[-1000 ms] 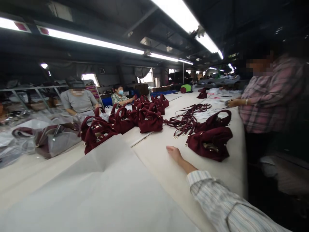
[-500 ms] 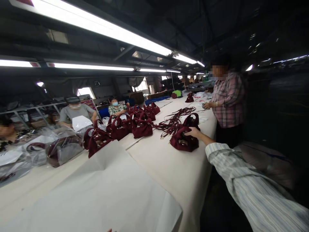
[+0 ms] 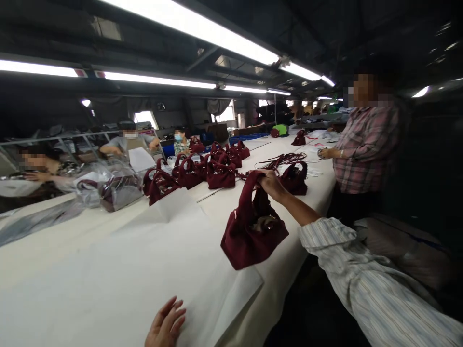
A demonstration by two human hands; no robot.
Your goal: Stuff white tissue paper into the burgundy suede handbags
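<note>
One burgundy suede handbag [image 3: 253, 231], soft, slouched, metal clasp showing, hanging by handle from clenched right hand [image 3: 270, 183] above white paper sheet [image 3: 126, 270]; left hand [image 3: 166, 325] flat, fingers spread, on sheet.

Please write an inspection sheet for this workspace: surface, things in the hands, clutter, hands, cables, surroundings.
Surface: long white table, with a white paper sheet spread on it.
Things in hand: dark red handbag, lifted by its handle above the sheet.
Clutter: more red bags, loose red straps, a bag in clear plastic.
Hands: right hand grips the handle; left hand lies open on the sheet.
Cables: nothing seen.
Surroundings: a person in a plaid shirt at the table, seated workers opposite, ceiling lights.
</note>
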